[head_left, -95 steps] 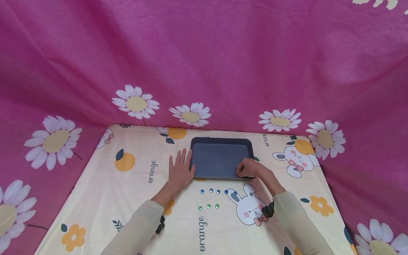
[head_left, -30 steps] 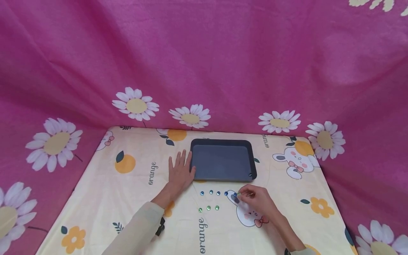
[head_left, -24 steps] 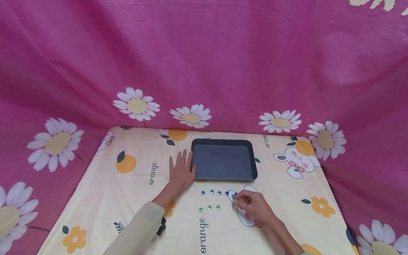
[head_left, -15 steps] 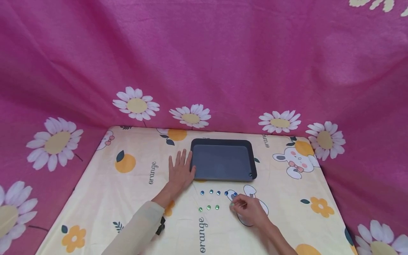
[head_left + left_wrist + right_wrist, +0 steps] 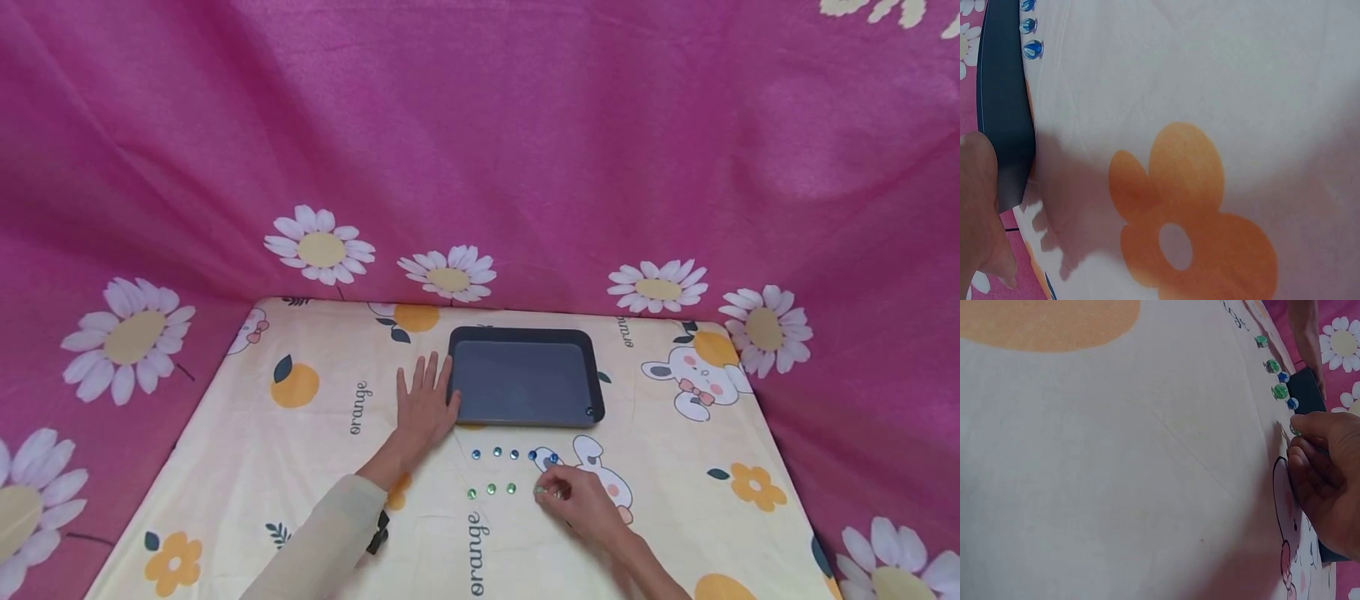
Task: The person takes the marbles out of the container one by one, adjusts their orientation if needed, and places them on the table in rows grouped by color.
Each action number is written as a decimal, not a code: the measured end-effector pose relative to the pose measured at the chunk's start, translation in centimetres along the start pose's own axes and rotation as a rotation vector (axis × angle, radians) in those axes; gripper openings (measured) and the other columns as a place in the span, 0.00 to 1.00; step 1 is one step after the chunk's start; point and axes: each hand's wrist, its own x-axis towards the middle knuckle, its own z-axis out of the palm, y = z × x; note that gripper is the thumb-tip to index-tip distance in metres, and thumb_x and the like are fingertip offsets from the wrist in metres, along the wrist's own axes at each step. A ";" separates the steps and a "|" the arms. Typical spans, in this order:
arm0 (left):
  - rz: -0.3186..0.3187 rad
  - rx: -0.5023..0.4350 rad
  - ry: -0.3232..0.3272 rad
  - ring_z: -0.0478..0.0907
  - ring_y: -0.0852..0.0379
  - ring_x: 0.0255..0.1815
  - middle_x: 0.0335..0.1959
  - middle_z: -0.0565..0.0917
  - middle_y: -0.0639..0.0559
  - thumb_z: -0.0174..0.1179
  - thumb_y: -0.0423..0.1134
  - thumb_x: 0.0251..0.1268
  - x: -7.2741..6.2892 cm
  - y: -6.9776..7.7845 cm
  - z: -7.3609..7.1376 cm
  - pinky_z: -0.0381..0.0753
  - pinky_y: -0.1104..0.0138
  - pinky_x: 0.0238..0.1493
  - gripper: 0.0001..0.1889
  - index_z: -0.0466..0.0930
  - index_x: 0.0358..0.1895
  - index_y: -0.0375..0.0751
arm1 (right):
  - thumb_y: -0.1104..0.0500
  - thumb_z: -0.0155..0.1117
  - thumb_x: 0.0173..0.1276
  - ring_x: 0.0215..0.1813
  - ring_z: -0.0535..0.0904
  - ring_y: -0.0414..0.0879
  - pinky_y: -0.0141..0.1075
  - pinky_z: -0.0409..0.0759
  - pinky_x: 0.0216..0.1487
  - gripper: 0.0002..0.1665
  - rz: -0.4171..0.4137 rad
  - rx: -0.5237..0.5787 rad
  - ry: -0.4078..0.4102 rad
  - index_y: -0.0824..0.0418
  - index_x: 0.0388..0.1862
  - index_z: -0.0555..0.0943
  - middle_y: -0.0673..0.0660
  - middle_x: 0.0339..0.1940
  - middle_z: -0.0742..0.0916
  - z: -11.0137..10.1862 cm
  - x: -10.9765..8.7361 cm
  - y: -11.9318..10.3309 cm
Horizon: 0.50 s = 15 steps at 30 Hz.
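Observation:
My right hand (image 5: 581,500) pinches a green glass marble (image 5: 1295,431) between thumb and fingertips, low over the cloth at the right end of a row of green marbles (image 5: 491,489). Just beyond runs a row of several blue marbles (image 5: 513,455). Spread flat, my left hand (image 5: 425,407) rests with its thumb side against the left edge of a dark grey tray (image 5: 525,383). One small dark marble (image 5: 589,411) lies in the tray's near right corner. In the left wrist view, part of the left hand (image 5: 977,206) shows beside the tray's side.
A cream cloth (image 5: 300,467) printed with oranges, flowers and rabbits covers the table. Pink curtain (image 5: 480,150) with daisies hangs behind it and along both sides.
My right hand has left the tray's near right corner, where a marble now shows. Holding a green marble, it has moved past the blue row to the green row. The left hand stays put.

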 end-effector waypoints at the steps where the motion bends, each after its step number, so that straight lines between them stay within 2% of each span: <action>1: 0.001 -0.001 0.000 0.39 0.44 0.81 0.82 0.46 0.44 0.41 0.57 0.77 0.0 0.0 0.0 0.32 0.41 0.74 0.36 0.47 0.82 0.47 | 0.65 0.73 0.59 0.29 0.74 0.35 0.30 0.75 0.31 0.08 0.008 -0.002 -0.005 0.52 0.33 0.85 0.39 0.25 0.82 0.0 0.0 0.0; 6: 0.003 -0.005 0.008 0.40 0.44 0.81 0.82 0.47 0.44 0.41 0.57 0.77 -0.1 -0.1 0.0 0.33 0.41 0.75 0.36 0.48 0.81 0.46 | 0.66 0.72 0.59 0.29 0.74 0.36 0.30 0.74 0.31 0.09 0.037 0.002 -0.016 0.52 0.34 0.85 0.40 0.26 0.82 0.1 0.3 -0.2; 15: 0.000 -0.016 -0.003 0.38 0.44 0.81 0.82 0.46 0.44 0.41 0.56 0.77 -0.1 0.0 -0.1 0.33 0.42 0.75 0.36 0.47 0.82 0.47 | 0.67 0.72 0.58 0.30 0.74 0.36 0.30 0.75 0.32 0.10 -0.013 -0.003 0.016 0.52 0.34 0.85 0.40 0.27 0.81 0.4 0.3 -0.2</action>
